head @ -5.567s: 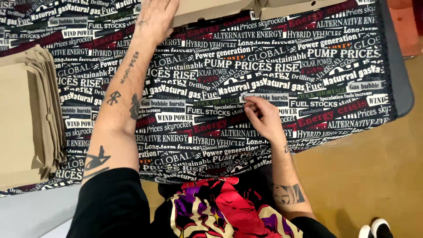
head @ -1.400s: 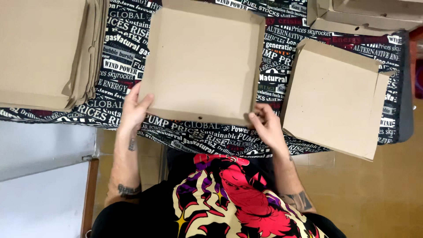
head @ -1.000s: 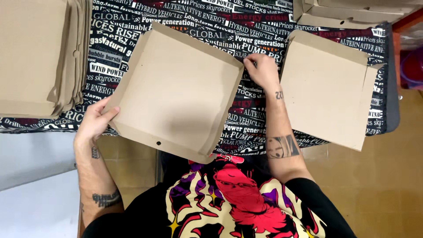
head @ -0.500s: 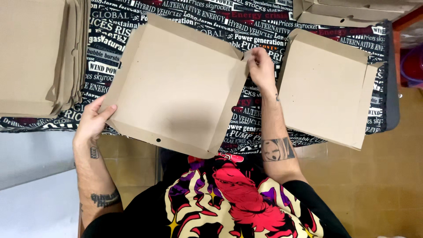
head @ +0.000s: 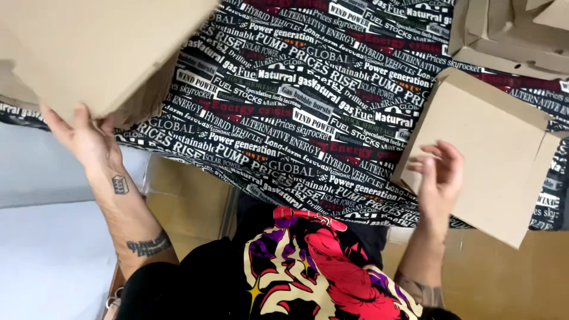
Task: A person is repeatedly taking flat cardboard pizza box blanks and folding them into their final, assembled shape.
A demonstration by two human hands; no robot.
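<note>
left hand (head: 83, 139) clamped on flat cardboard box (head: 101, 47), 10 o'clock | right hand (head: 441, 175) open, fingers spread, touching folded box (head: 492, 148), 3 o'clock

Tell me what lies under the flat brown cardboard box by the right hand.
The flat brown cardboard box rests on a black cloth printed with headlines, one corner overhanging its edge. Whatever cloth it covers is hidden. The right hand hovers at its near edge.

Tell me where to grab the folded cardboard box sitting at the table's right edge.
Take the folded cardboard box by its near left corner, coming from the left where the right hand hovers. That corner juts toward the person and the box's near edge overhangs the printed tablecloth, so fingers could probably slip under with the thumb on top.
</note>
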